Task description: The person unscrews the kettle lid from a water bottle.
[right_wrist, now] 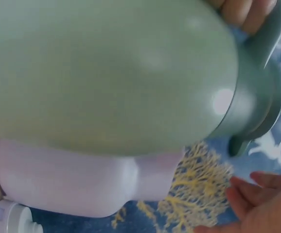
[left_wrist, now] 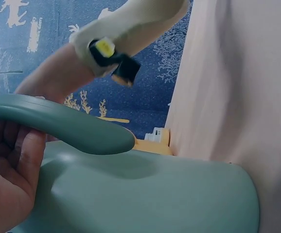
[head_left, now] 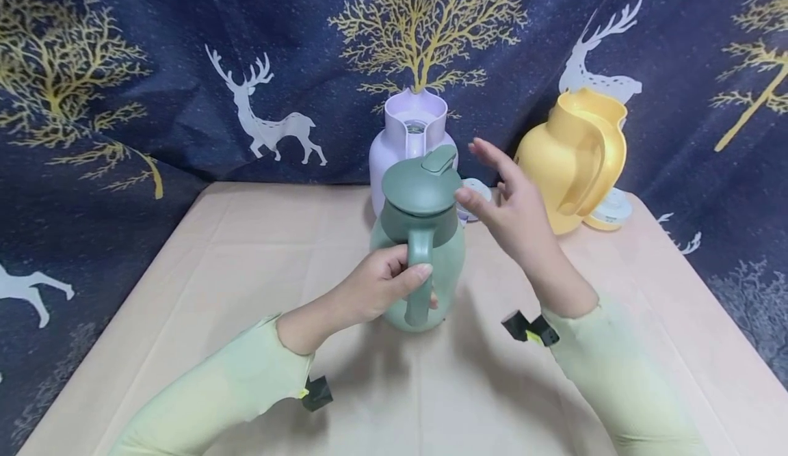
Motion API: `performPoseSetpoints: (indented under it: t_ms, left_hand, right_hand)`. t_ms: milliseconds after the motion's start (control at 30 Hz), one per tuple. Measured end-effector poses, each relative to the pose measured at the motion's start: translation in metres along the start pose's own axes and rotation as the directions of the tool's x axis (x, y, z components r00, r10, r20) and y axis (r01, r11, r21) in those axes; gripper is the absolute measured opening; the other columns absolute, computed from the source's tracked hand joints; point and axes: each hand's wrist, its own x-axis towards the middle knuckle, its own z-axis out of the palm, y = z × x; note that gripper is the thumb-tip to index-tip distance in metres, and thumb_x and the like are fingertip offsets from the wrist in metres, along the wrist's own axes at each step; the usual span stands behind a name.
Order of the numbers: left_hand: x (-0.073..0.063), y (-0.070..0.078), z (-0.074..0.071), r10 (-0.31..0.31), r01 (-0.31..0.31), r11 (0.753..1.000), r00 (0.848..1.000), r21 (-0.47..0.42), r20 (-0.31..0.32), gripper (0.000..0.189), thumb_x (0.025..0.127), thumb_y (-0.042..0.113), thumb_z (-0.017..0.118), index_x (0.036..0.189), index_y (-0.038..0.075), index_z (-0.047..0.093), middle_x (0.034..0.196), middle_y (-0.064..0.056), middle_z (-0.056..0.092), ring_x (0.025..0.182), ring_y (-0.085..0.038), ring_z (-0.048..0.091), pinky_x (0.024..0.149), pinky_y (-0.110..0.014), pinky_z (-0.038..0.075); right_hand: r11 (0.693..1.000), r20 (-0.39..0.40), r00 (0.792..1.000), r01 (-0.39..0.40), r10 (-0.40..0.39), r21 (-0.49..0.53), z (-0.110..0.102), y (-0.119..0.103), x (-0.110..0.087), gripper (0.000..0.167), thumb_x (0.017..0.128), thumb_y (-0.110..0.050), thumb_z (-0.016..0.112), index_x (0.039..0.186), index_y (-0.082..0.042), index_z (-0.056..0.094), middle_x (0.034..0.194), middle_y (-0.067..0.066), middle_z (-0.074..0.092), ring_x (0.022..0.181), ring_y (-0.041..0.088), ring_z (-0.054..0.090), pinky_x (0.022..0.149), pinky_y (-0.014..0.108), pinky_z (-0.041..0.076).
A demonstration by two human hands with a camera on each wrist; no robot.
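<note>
A green thermos jug (head_left: 452,264) with a domed dark green lid (head_left: 418,189) stands upright in the middle of the head view. My left hand (head_left: 382,285) grips its handle (head_left: 421,237), fingers wrapped round it and thumb across the near side. In the left wrist view the handle (left_wrist: 72,124) crosses in front of the pale green body (left_wrist: 155,194). My right hand (head_left: 514,210) is raised just right of the lid, fingers extended and holding nothing. The right wrist view catches that hand (right_wrist: 272,204) at the lower right, apart from the lid.
A lidless lilac jug (head_left: 382,155) stands right behind the green one, with a round white-topped lid (head_left: 477,193) beside it. Farther right stands an uncovered yellow jug (head_left: 542,162), its lid (head_left: 609,210) on the table next to it. A dark patterned cloth (head_left: 345,141) hangs behind the table (head_left: 246,251).
</note>
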Motion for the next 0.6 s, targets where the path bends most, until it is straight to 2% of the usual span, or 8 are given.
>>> performPoseSetpoints:
  t_ms: [67,100,167,233,333,400,467,600]
  left_hand:
    - [-0.001,0.0,-0.001,0.002,-0.002,1.0,1.0,0.006,0.0,0.076,0.095,0.065,0.058,0.097,-0.01,0.059,0.085,-0.031,0.07,0.079,-0.012,0.075,0.076,-0.028,0.058]
    - [-0.001,0.001,-0.001,0.001,-0.001,1.0,1.0,0.008,-0.002,0.076,0.095,0.065,0.058,0.097,-0.01,0.059,0.085,-0.031,0.07,0.079,-0.012,0.075,0.076,-0.028,0.058]
    - [-0.002,0.001,-0.002,0.001,-0.001,1.0,1.0,0.012,-0.003,0.075,0.095,0.065,0.058,0.097,-0.01,0.059,0.084,-0.03,0.07,0.079,-0.013,0.074,0.075,-0.028,0.057]
    - [-0.002,0.002,-0.003,0.001,-0.001,1.0,1.0,0.019,-0.006,0.074,0.096,0.064,0.058,0.098,-0.01,0.059,0.084,-0.03,0.07,0.079,-0.013,0.074,0.075,-0.028,0.057]
    - [-0.002,0.002,-0.003,-0.001,0.001,1.0,1.0,0.021,-0.007,0.071,0.097,0.061,0.057,0.098,-0.01,0.06,0.084,-0.029,0.07,0.078,-0.013,0.074,0.075,-0.028,0.057]
    - [-0.002,0.003,-0.003,-0.003,0.003,1.0,1.0,0.019,-0.005,0.071,0.098,0.06,0.058,0.098,-0.01,0.06,0.084,-0.03,0.07,0.078,-0.012,0.074,0.074,-0.028,0.057]
    - [-0.001,0.003,-0.002,-0.005,0.005,1.0,1.0,0.018,-0.002,0.07,0.098,0.059,0.058,0.098,-0.01,0.06,0.084,-0.03,0.071,0.078,-0.011,0.074,0.074,-0.028,0.057]
    - [-0.001,0.003,-0.001,-0.003,0.003,1.0,1.0,0.018,-0.002,0.068,0.098,0.058,0.058,0.097,-0.01,0.06,0.084,-0.03,0.071,0.078,-0.01,0.074,0.072,-0.027,0.056]
  right_hand:
    - [0.999,-0.005,1.0,-0.01,0.01,-0.04,0.001,-0.006,-0.01,0.102,0.075,-0.072,0.068,0.155,-0.013,0.045,0.156,0.007,0.053,0.093,0.01,0.062,0.1,0.028,0.047]
    - [0.998,-0.002,1.0,-0.013,0.013,-0.054,0.002,-0.008,-0.014,0.096,0.079,-0.063,0.073,0.155,-0.012,0.044,0.156,0.008,0.053,0.11,0.012,0.065,0.102,0.028,0.048]
    - [0.998,0.016,1.0,-0.011,0.012,-0.064,0.005,-0.014,-0.017,0.089,0.083,-0.044,0.081,0.156,-0.01,0.043,0.155,0.009,0.053,0.14,0.02,0.054,0.12,0.037,0.038]
    - [0.997,0.033,0.999,-0.009,0.012,-0.078,0.008,-0.017,-0.017,0.09,0.083,-0.042,0.082,0.156,-0.009,0.041,0.155,0.01,0.053,0.147,0.026,0.048,0.124,0.044,0.035]
    - [0.996,0.059,0.998,-0.014,0.019,-0.09,0.013,-0.019,-0.013,0.109,0.073,-0.07,0.073,0.157,-0.01,0.039,0.158,0.01,0.048,0.149,0.027,0.046,0.123,0.046,0.036]
    - [0.995,0.063,0.998,-0.024,0.03,-0.102,0.016,-0.019,-0.011,0.115,0.068,-0.077,0.07,0.157,-0.012,0.039,0.159,0.011,0.047,0.148,0.027,0.046,0.12,0.047,0.039]
    - [0.995,0.061,0.997,-0.033,0.039,-0.098,0.02,-0.019,-0.009,0.109,0.073,-0.07,0.076,0.157,-0.012,0.039,0.16,0.012,0.045,0.148,0.028,0.046,0.119,0.048,0.041]
    - [0.998,0.054,0.998,-0.027,0.03,-0.059,0.023,-0.018,-0.006,0.086,0.083,-0.025,0.087,0.155,-0.01,0.043,0.158,0.013,0.048,0.148,0.029,0.046,0.12,0.048,0.04]
